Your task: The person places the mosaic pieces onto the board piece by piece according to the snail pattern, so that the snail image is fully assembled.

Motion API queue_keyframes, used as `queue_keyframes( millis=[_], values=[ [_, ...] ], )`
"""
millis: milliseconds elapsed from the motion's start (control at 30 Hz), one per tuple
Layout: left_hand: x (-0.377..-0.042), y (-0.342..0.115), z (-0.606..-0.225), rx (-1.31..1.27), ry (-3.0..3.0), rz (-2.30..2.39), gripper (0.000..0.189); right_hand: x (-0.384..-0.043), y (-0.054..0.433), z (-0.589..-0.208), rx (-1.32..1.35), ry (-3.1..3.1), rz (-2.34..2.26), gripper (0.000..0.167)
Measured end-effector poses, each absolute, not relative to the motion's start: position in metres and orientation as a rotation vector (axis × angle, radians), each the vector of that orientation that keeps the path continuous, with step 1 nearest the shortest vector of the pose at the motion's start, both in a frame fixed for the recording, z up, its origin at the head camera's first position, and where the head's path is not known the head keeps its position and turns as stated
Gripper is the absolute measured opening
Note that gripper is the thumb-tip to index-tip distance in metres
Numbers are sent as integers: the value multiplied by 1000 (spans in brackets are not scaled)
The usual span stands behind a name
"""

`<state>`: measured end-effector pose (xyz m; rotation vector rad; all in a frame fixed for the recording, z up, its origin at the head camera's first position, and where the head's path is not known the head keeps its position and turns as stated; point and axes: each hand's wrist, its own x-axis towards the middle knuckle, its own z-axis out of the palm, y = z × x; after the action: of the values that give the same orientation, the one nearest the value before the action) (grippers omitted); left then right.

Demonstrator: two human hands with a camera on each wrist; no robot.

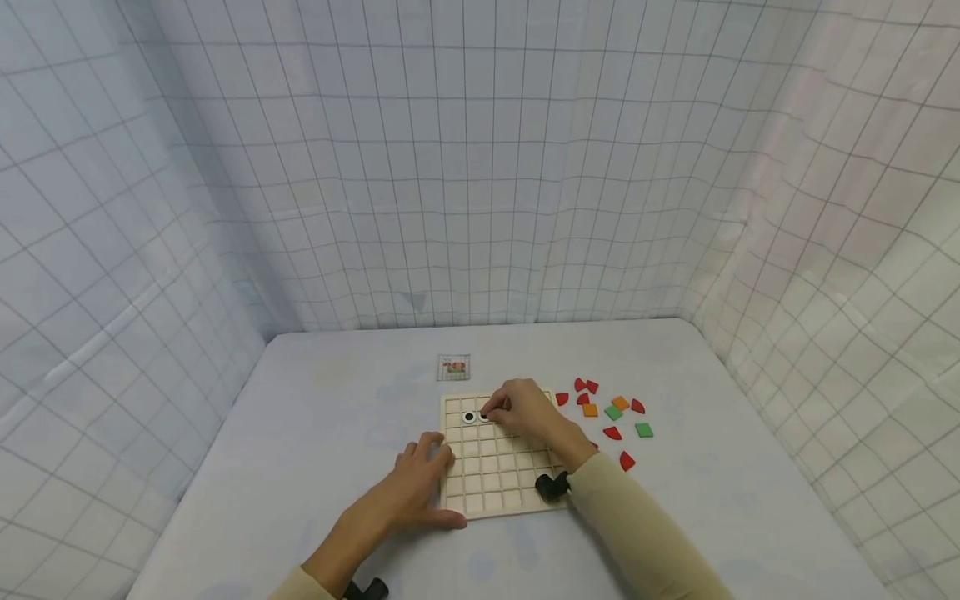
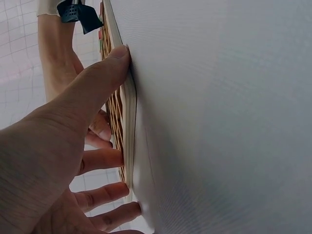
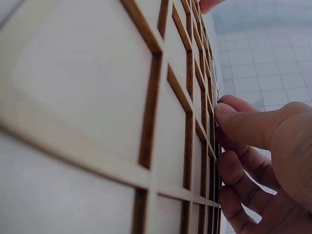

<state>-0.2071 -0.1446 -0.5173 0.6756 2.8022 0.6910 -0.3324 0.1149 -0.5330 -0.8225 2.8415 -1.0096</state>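
Observation:
A pale wooden grid board point(image 1: 491, 482) lies on the table, its squares divided by raised strips. Two white tiles with black dots sit side by side in its upper rows: the left tile point(image 1: 468, 417) is in plain sight, while fingers partly cover the right tile point(image 1: 482, 416). My right hand point(image 1: 525, 410) pinches that covered tile; in the right wrist view its thumb point(image 3: 243, 119) and fingertips are down at the grid. At the board's left side, my left hand point(image 1: 420, 483) rests with spread fingers, the thumb point(image 2: 105, 70) against the near edge and the fingertips along the side.
Right of the board lie several loose red quarter-circle pieces point(image 1: 612, 433), orange squares point(image 1: 590, 410) and green pieces point(image 1: 644, 430). A small picture card point(image 1: 453, 367) lies beyond the board. Grid-lined white curtains point(image 1: 480, 167) surround the table point(image 1: 337, 417).

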Motion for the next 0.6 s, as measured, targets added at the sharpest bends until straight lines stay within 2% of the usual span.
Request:
queue_keyframes(
  millis=[600],
  values=[
    [-208, -144, -516, 684, 2800, 696, 83, -337, 129, -531, -894, 2861, -1000, 10]
  ],
)
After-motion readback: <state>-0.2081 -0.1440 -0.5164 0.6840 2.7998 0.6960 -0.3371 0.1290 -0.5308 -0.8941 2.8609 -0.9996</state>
